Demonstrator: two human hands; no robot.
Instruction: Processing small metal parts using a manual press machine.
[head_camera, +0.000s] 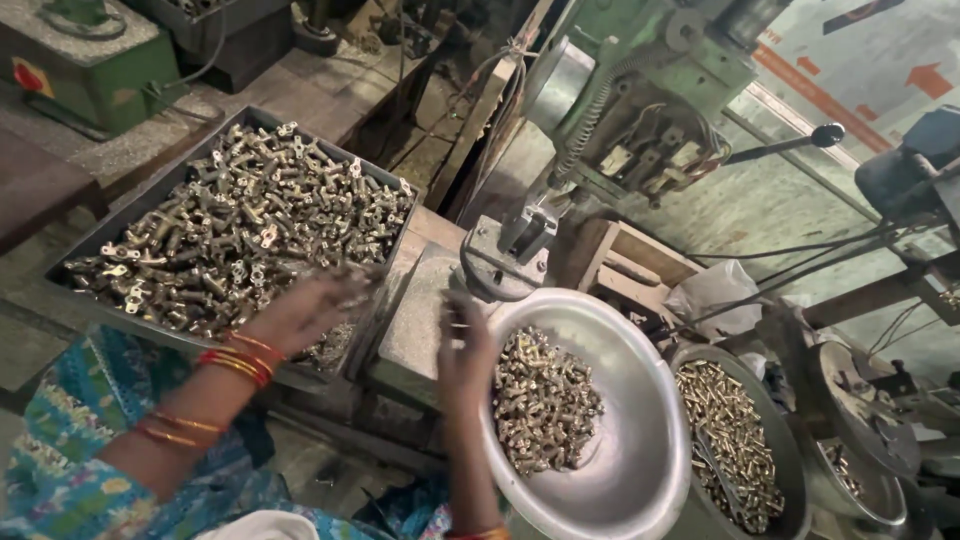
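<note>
Touching the brass fittings (240, 225) in the tray — left hand's fingers (352, 282).

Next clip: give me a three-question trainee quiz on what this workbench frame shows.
1. True or false: the left hand is over the rectangular metal tray of brass fittings.
2. The right hand is at the rim of which container? A) the large steel bowl B) the dark pan of small brass parts C) the tray
3. What stands behind the bowl?

Key
1. True; it reaches over the tray's near edge, blurred, so what the fingers hold cannot be told.
2. A; the hand is at the bowl's left rim, beside its heap of brass pieces.
3. A green drill press with a side lever.
</note>
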